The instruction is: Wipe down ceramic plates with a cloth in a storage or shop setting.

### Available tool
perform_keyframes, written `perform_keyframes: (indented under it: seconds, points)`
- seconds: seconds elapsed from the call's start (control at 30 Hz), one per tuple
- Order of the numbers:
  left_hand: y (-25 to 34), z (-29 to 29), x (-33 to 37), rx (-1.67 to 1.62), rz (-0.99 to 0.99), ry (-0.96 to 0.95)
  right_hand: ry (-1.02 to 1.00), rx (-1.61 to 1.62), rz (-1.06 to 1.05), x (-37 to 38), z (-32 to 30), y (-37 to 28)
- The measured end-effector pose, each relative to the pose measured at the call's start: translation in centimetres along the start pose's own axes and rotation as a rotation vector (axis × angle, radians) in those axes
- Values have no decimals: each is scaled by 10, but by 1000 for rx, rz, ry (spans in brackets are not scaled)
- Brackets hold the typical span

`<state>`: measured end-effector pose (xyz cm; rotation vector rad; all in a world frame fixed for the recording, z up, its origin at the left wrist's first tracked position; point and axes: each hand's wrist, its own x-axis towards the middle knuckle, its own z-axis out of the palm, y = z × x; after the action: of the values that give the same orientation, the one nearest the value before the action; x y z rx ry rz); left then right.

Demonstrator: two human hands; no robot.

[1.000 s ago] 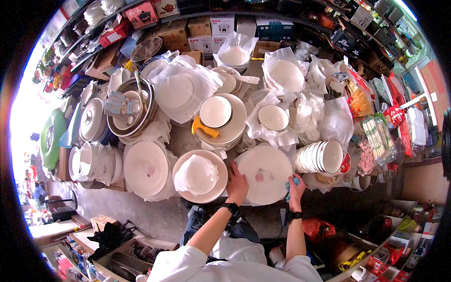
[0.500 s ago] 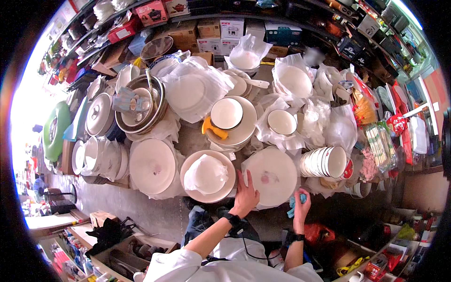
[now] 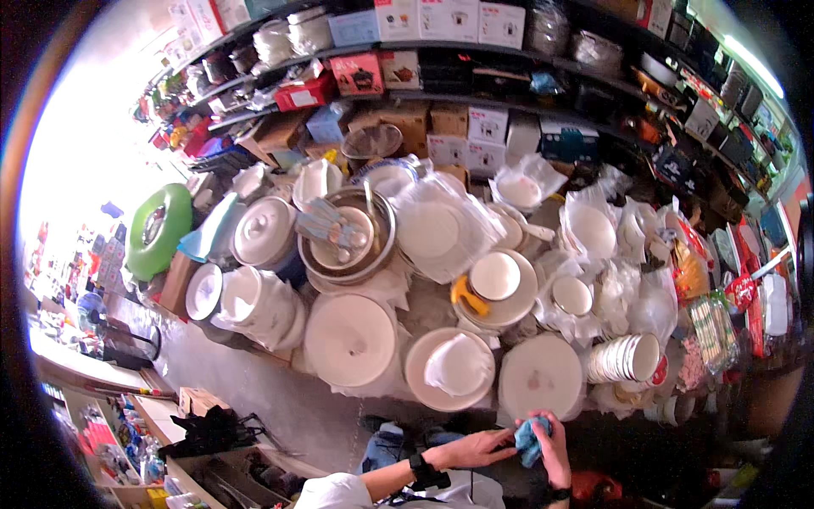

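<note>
My right hand is shut on a small blue cloth, held low in front of me. My left hand, with a black watch on the wrist, reaches across with its fingers touching the cloth. Both hands are below a large white plate with faint pink marks. To the left of that plate is a round white plate with a folded white item on it.
Many white plates, bowls and lidded dishes, several wrapped in plastic, fill the display ahead. A stack of white bowls lies on its side at right. Metal bowls stand further back. Shelves of boxes run behind. A green round item stands left.
Both hands have pulled back from the large white plate toward my body. They now meet at the blue cloth. My view has tilted up and left.
</note>
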<state>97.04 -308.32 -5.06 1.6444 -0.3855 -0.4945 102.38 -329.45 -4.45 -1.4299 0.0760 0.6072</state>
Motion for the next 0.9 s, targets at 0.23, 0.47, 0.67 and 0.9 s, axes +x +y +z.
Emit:
perform_keyframes:
  seconds: [0.23,0.47,0.67,0.9]
  points:
    - [12,-44,-69,-63,75,36,-63,-233,-149,-25,87,-15]
    - [32,-106,-191,-23,-57,219,-261,-674,-379,-24,232,-22]
    - [43,-141,-332,15,134,658,-713,-613,-267,-36,396,-63]
    - [27,-144,-501,-87,130,1173,-1173,-392,-175,-41,570,5]
